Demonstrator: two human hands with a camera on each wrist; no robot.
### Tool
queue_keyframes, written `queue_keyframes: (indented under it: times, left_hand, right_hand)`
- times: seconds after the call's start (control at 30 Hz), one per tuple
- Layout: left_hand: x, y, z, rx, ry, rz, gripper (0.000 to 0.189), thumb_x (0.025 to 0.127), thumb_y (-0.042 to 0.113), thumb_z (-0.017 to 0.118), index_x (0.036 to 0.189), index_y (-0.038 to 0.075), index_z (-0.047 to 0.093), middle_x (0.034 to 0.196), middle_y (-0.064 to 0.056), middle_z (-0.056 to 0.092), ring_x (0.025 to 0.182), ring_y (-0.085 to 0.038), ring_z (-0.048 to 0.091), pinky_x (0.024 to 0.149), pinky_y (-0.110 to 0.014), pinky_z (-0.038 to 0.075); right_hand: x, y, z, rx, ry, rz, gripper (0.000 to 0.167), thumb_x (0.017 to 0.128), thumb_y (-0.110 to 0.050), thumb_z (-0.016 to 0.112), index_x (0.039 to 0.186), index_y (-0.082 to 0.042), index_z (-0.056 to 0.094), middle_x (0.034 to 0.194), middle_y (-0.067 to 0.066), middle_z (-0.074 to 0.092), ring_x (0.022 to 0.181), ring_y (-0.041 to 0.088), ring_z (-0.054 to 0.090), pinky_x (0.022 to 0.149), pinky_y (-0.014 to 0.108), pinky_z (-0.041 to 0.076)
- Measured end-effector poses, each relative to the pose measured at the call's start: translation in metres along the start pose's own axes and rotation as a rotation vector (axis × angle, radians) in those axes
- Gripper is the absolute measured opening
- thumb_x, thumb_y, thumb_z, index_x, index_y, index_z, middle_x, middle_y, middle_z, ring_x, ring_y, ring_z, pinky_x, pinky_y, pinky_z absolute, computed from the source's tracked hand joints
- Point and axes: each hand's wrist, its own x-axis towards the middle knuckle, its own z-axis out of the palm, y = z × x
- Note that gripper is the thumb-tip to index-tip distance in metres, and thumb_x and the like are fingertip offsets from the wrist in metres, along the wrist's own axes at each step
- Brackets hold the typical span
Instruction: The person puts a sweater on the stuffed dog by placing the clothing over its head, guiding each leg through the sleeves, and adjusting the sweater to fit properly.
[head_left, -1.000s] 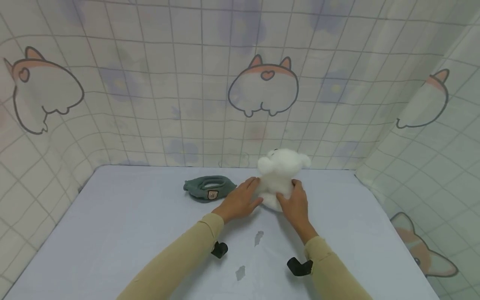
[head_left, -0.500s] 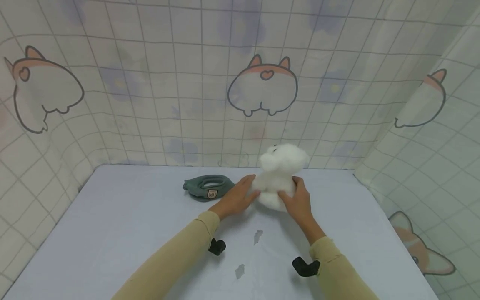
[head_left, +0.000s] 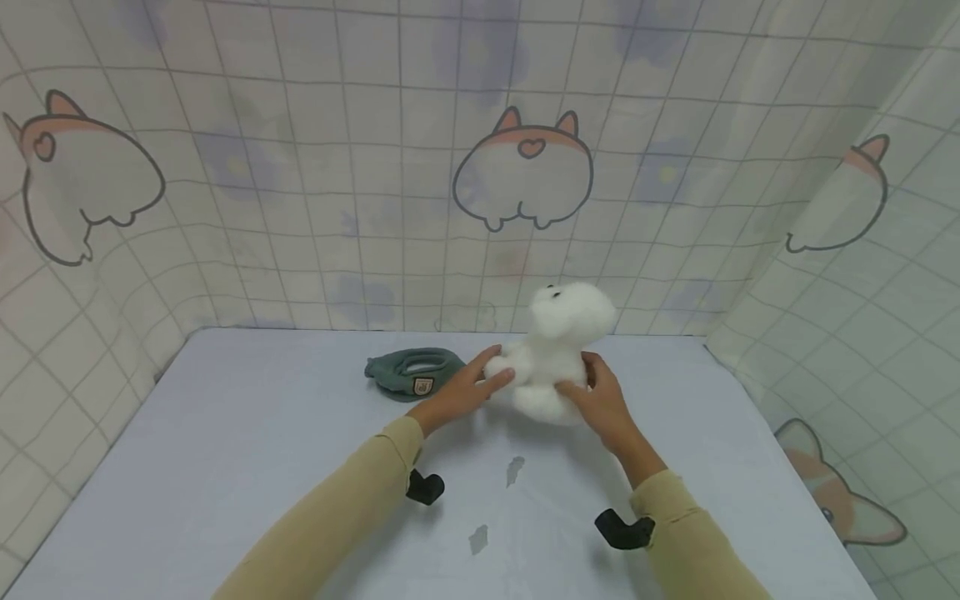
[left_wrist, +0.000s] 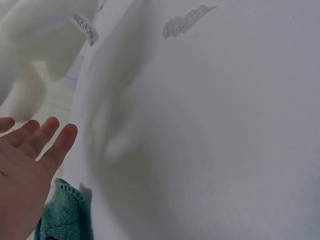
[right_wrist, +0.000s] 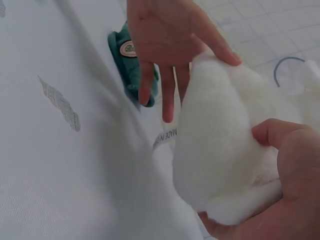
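The toy (head_left: pixel 551 367), white and plush, sits between the right hand (head_left: pixel 603 408) and the left hand (head_left: pixel 459 394), its head (head_left: pixel 576 315) above the grip; I can't tell whether its underside touches the table (head_left: pixel 225 467). What worries me most is the soft body: with nearly all the hold on the right, I judge it could sag or swing toward the left if that pinch relaxed, and squeezing harder would just dent the stuffing. On my right-wrist feed that grip is part-closed, thumb pressed into the plush on one side and fingers curled beneath. The left hand is spread wide, fingers straight, thumb along the toy's near end; it looks to me more like steadying than gripping. A label (right_wrist: pixel 165 138) hangs below the left fingers and might snag on them. Just beyond the left hand lies the green cap (head_left: pixel 393 383), close enough, I'd say, for a careless sweep to knock it. Behind both hands hangs the checked curtain (head_left: pixel 315 208).
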Motion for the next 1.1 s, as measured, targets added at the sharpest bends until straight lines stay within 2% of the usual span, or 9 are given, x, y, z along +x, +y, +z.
queue_keyframes:
  times: [0.1,0.23,0.4,0.57,0.67,0.77,0.9,1.0,1.1]
  left_hand:
    - [-0.004,0.001,-0.005,-0.067,-0.027,0.023,0.088,0.086,0.067,0.054,0.156,0.030,0.014,0.159,0.002,0.026,0.138,-0.023,0.041,0.104,-0.042,0.046]
    - [-0.009,0.000,-0.010,-0.129,-0.061,0.048,0.090,0.085,0.060,0.061,0.155,0.027,0.015,0.156,0.001,0.031,0.136,-0.022,0.043,0.102,-0.041,0.046]
    - [-0.012,-0.002,-0.015,-0.205,-0.103,0.071,0.079,0.086,0.051,0.066,0.150,0.030,0.026,0.148,0.002,0.040,0.132,-0.019,0.046,0.101,-0.041,0.046]
    - [-0.014,0.001,-0.017,-0.264,-0.129,0.092,0.065,0.087,0.043,0.068,0.143,0.032,0.036,0.139,-0.002,0.049,0.120,-0.019,0.054,0.100,-0.044,0.047]
    - [-0.014,0.004,-0.016,-0.290,-0.126,0.101,0.062,0.088,0.040,0.068,0.142,0.028,0.039,0.137,-0.005,0.052,0.115,-0.020,0.057,0.098,-0.044,0.050]
    - [-0.014,0.006,-0.013,-0.300,-0.101,0.100,0.058,0.089,0.038,0.068,0.139,0.025,0.042,0.135,-0.005,0.054,0.114,-0.019,0.059,0.093,-0.038,0.053]
    - [-0.014,0.011,-0.008,-0.313,-0.033,0.099,0.054,0.089,0.035,0.069,0.135,0.017,0.046,0.131,-0.008,0.055,0.112,-0.020,0.060,0.088,-0.035,0.056]
    - [-0.014,0.015,-0.003,-0.296,0.053,0.090,0.053,0.088,0.034,0.070,0.130,0.012,0.049,0.128,-0.010,0.057,0.108,-0.021,0.061,0.085,-0.034,0.057]
    - [-0.014,0.019,0.001,-0.249,0.164,0.054,0.050,0.085,0.035,0.072,0.125,0.012,0.053,0.122,-0.008,0.060,0.103,-0.019,0.061,0.084,-0.032,0.055]
  right_hand:
    - [-0.001,0.001,-0.002,0.019,-0.050,-0.008,0.063,0.091,-0.023,0.064,0.145,-0.007,0.035,0.143,0.017,0.046,0.134,0.033,0.043,0.109,0.052,0.038]
    - [-0.004,0.000,-0.002,0.050,-0.120,0.000,0.062,0.092,-0.024,0.063,0.146,-0.010,0.035,0.143,0.016,0.047,0.133,0.033,0.045,0.108,0.052,0.040]
    - [-0.005,-0.002,-0.002,0.137,-0.201,0.012,0.068,0.092,-0.022,0.062,0.150,-0.009,0.029,0.147,0.018,0.042,0.135,0.035,0.041,0.110,0.052,0.037]
    - [-0.003,0.000,0.000,0.174,-0.234,0.014,0.070,0.092,-0.021,0.061,0.152,-0.010,0.025,0.149,0.017,0.040,0.137,0.034,0.040,0.111,0.051,0.036]
    - [-0.003,0.001,0.000,0.181,-0.233,0.010,0.070,0.092,-0.022,0.062,0.151,-0.011,0.027,0.149,0.016,0.041,0.136,0.033,0.041,0.110,0.049,0.037]
    - [-0.002,0.003,0.002,0.188,-0.234,-0.001,0.070,0.092,-0.024,0.064,0.151,-0.011,0.029,0.147,0.016,0.043,0.134,0.032,0.044,0.109,0.048,0.039]
    - [0.000,0.007,0.004,0.185,-0.230,-0.007,0.069,0.092,-0.028,0.065,0.151,-0.012,0.030,0.147,0.015,0.045,0.133,0.032,0.046,0.109,0.048,0.040]
    - [0.001,0.010,0.006,0.160,-0.215,0.009,0.069,0.092,-0.034,0.065,0.150,-0.015,0.032,0.148,0.013,0.045,0.134,0.031,0.046,0.110,0.050,0.039]
    - [0.003,0.013,0.010,0.125,-0.209,0.035,0.069,0.092,-0.040,0.064,0.150,-0.017,0.034,0.149,0.011,0.044,0.136,0.031,0.043,0.111,0.052,0.037]
